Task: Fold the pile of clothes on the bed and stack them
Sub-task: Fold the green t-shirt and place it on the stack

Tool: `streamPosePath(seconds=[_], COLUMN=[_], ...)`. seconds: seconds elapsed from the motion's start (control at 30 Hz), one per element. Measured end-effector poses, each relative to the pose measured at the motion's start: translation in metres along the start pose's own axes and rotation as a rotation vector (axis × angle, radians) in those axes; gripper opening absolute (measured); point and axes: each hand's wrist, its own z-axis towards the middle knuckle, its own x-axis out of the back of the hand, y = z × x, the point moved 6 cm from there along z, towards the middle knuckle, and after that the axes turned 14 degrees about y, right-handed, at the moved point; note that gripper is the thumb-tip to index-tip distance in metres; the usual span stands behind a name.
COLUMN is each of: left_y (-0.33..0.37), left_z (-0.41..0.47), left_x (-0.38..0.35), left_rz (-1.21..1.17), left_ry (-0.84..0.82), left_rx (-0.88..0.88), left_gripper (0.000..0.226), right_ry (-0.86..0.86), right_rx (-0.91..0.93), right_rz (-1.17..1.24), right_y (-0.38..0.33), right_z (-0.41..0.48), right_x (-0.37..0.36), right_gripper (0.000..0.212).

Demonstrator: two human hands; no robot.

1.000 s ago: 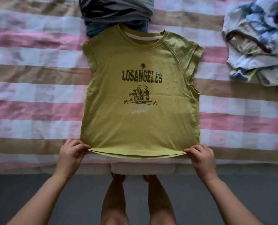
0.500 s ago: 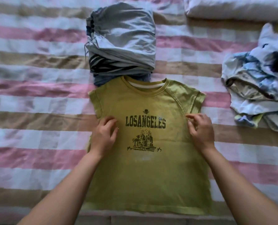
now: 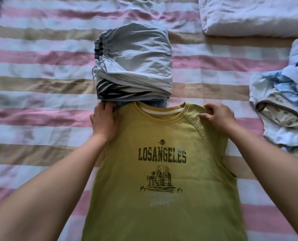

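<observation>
A yellow-green T-shirt printed "LOS ANGELES" lies flat, front up, on the striped bed, its collar toward the far side. My left hand lies on its left shoulder and hides the sleeve, fingers curled over the shoulder edge. At the right shoulder seam, my right hand pinches the fabric with bent fingers and thumb. Just beyond the collar stands a stack of folded clothes, with a grey garment on top, a striped one under it and denim at the bottom.
A loose pile of unfolded light-blue and white clothes lies at the right edge. A white pillow or folded duvet sits at the far right. The pink, white and tan striped sheet stretches bare to the left.
Both hands have moved from the shirt's hem, across its chest, up to the two shoulders. The view has shifted forward, so the stack is now fully visible.
</observation>
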Motion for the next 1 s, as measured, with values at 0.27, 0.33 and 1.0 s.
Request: streamPosePath(seconds=[0.27, 0.33, 1.0], left_y=[0.010, 0.008, -0.006], left_z=[-0.011, -0.010, -0.026], left_x=[-0.003, -0.002, 0.104], left_rz=[-0.013, 0.028, -0.587], left_ry=[-0.070, -0.090, 0.098], left_rx=[0.043, 0.066, -0.026], left_gripper=[0.037, 0.043, 0.007], right_ry=[0.021, 0.015, 0.255], right_rx=[0.040, 0.052, 0.121], right_rz=[0.176, 0.192, 0.358], right_y=[-0.005, -0.005, -0.027], right_z=[-0.022, -0.028, -0.065], right_x=[0.021, 0.026, 0.093], right_gripper=[0.011, 0.009, 0.010])
